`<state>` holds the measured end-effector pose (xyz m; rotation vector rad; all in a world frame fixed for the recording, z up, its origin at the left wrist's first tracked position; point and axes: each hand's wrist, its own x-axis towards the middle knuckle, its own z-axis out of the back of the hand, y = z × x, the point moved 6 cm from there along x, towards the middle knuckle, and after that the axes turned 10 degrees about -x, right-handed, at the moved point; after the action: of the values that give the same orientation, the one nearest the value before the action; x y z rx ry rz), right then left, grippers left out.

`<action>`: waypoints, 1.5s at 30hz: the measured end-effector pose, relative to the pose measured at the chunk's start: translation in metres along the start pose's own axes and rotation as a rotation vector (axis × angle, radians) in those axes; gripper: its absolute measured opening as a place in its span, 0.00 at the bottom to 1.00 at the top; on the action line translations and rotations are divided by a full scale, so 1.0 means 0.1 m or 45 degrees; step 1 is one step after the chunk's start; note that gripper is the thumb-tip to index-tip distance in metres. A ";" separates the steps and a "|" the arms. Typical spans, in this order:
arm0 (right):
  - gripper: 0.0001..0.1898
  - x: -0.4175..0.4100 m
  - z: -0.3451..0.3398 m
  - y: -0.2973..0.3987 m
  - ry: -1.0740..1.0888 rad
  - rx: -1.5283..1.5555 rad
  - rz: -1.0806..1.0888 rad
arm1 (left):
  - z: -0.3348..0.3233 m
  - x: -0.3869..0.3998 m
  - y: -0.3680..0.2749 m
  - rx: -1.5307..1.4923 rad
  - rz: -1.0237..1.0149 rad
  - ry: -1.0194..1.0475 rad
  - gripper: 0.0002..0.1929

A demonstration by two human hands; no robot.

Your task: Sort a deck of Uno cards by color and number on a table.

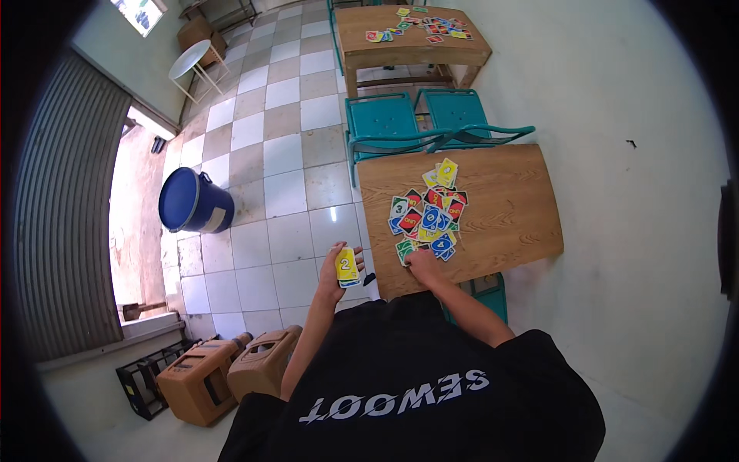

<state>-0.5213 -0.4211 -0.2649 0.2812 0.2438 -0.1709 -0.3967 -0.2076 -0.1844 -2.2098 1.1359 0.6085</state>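
My left hand (333, 271) holds a small stack of UNO cards (346, 265), a yellow 2 on top with blue edges showing beneath. It is over the tiled floor, just left of a wooden table (508, 202). On that table lies a loose, overlapping pile of UNO cards (431, 216), some face up and some with their backs up. My right hand (424, 267) reaches down to the near edge of the pile, its fingers at a green card (405, 248) and a dark-faced card. Whether the fingers grip a card cannot be told.
Two teal metal chairs (384, 115) stand against the table's far side, and part of another (489, 300) shows on the near side. A second wooden table (404, 52) beyond holds more cards. A blue lidded drum (196, 199) stands on the floor at left; a pale wall is at right.
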 end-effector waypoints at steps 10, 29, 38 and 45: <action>0.14 -0.16 0.94 0.18 -0.440 0.725 -0.275 | -0.44 0.21 0.23 0.248 0.157 0.117 0.19; 0.43 -0.35 0.09 -0.83 -0.131 -0.024 -0.588 | 0.15 0.10 -0.23 0.158 -0.024 -0.035 0.20; 0.19 -0.25 0.26 -1.01 0.221 0.319 -0.797 | 0.11 0.09 0.04 0.172 0.058 -0.069 0.20; 0.17 -0.12 1.52 0.32 -0.674 0.731 -0.106 | -0.45 0.11 0.25 0.336 0.220 0.084 0.23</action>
<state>-0.4936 -0.4340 -0.1123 0.7803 -0.3293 -0.3897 -0.4060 -0.2561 -0.1656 -1.9337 1.3681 0.4302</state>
